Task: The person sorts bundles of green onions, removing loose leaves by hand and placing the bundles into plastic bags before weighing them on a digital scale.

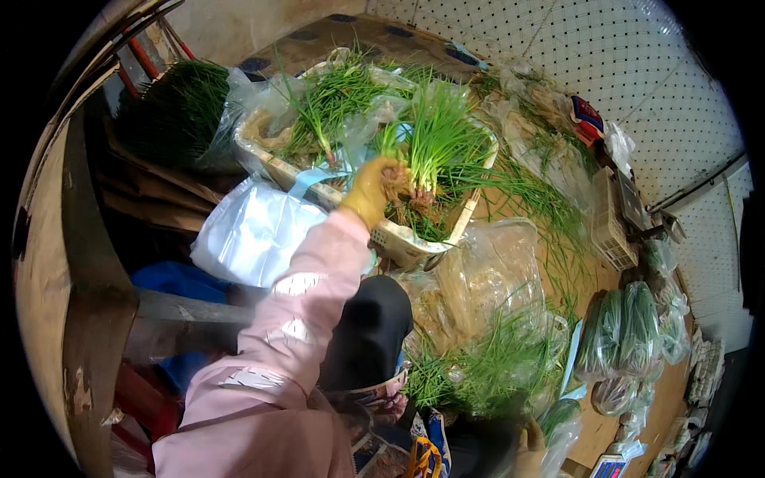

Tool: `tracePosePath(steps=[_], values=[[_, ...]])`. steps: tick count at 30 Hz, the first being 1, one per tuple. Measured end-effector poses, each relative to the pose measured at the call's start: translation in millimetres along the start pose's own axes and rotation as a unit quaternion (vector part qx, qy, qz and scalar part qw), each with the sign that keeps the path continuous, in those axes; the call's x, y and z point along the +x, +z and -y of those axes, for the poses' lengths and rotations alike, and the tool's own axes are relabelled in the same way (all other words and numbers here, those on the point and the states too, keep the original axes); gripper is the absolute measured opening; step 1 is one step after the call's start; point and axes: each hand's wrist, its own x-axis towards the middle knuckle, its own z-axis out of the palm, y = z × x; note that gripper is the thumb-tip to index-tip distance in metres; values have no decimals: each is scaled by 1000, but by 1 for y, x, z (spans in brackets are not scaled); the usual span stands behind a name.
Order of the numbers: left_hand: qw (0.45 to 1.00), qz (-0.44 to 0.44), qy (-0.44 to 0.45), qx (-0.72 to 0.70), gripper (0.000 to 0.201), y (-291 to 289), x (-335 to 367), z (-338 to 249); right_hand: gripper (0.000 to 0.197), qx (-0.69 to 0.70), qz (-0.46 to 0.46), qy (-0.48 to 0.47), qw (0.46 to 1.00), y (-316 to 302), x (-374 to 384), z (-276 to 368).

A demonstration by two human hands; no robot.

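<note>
My left hand [368, 191], in a yellow glove at the end of a pink sleeve, reaches to the near side of a white plastic basket [279, 169]. Its fingers are curled round a few spring onions [388, 142], with brownish roots by the fingertips. Right beside it in the basket stands a thick bunch of spring onions [430, 147], green tops up and roots down. At the lower edge my right hand [529, 446] shows only in part, blurred, next to a clear bag with greens [561, 426]; its fingers cannot be made out.
Clear plastic bags [259, 231] hang at the basket's near left. Loose greens [486, 366] lie on plastic nearer me. Bagged spring onions [621, 338] line the right, beyond a pale crate [612, 223]. A wooden post [88, 271] stands at left; a scale display [610, 466] shows lower right.
</note>
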Motion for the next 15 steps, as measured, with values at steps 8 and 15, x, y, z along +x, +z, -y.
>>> tracePosePath(steps=[8,15], values=[[987,40,87,-126,53,45,-83,-64,31,139,32,-22,990,16,18,9],[972,-29,-44,-229,36,45,-90,-4,26,51,76,-202,975,71,93,102]])
